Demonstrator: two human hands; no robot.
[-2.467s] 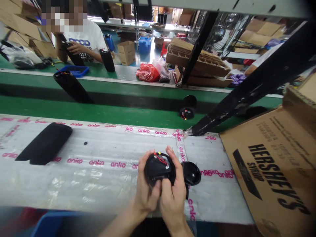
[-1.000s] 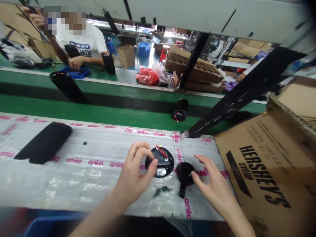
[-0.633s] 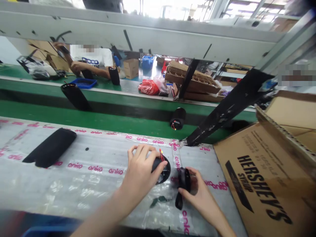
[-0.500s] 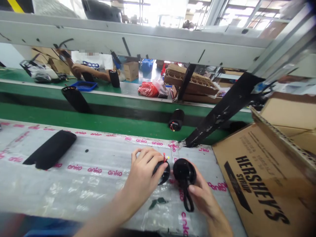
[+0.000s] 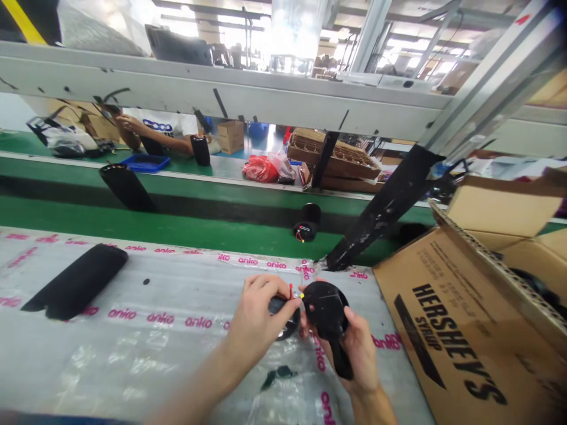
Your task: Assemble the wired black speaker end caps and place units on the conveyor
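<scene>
Head view: at far left a black sleeve is lying on the worktop, well apart from both hands, so it is probably leaving them room. Behind it, a tube is tilting on the green strip, and past that a co-worker's arm is showing near a blue tray. Mid-worktop, the left hand is curling over a round housing, seemingly steadying it; its grip is closing around the base of the wires, though whether it is pinching wires or housing I cannot tell. Beyond, a second tube is lying on the strip. Just beside the housing, the right hand is holding a cap, fingers supporting it from behind and thumb pressing its rim, likely for a secure hold; its strap is hanging towards the wrist. Farther right, a slanting post is blocking part of the strip, and a carton is limiting room on that side.
</scene>
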